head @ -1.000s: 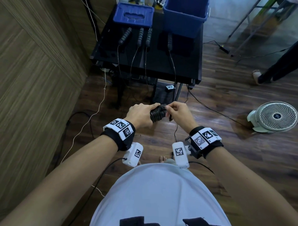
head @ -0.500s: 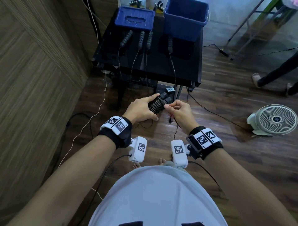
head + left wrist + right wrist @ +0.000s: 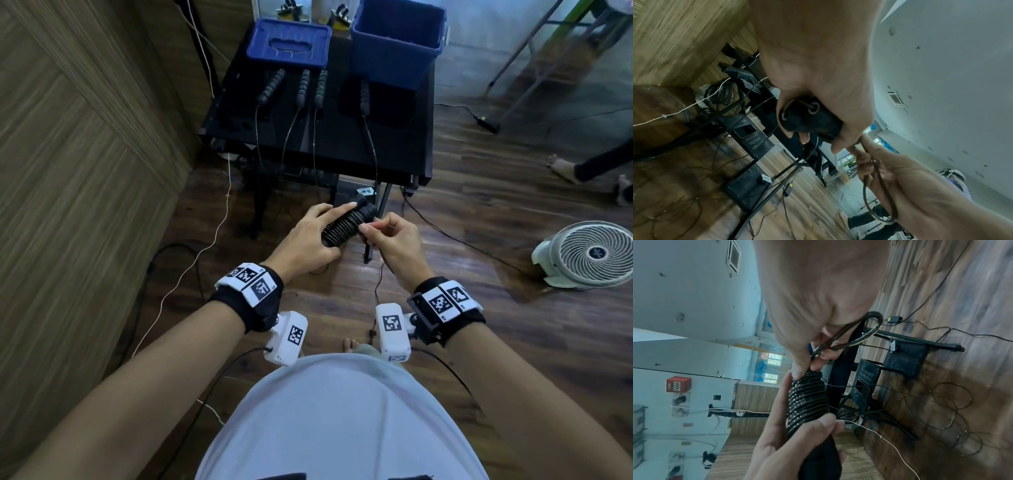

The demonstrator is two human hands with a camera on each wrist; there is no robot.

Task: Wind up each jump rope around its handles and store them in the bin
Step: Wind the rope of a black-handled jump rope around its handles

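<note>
Over at the right edge a white fan sits on the dark wood floor. Upper right, somebody's bare foot is planted on the boards. A thin white cord trails down the left, beside the wood-panelled wall. A red fire alarm box hangs on the pale wall.

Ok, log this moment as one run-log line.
left hand: grips wound handles | right hand: pinches rope loop | bin: on table | step: winding
</note>
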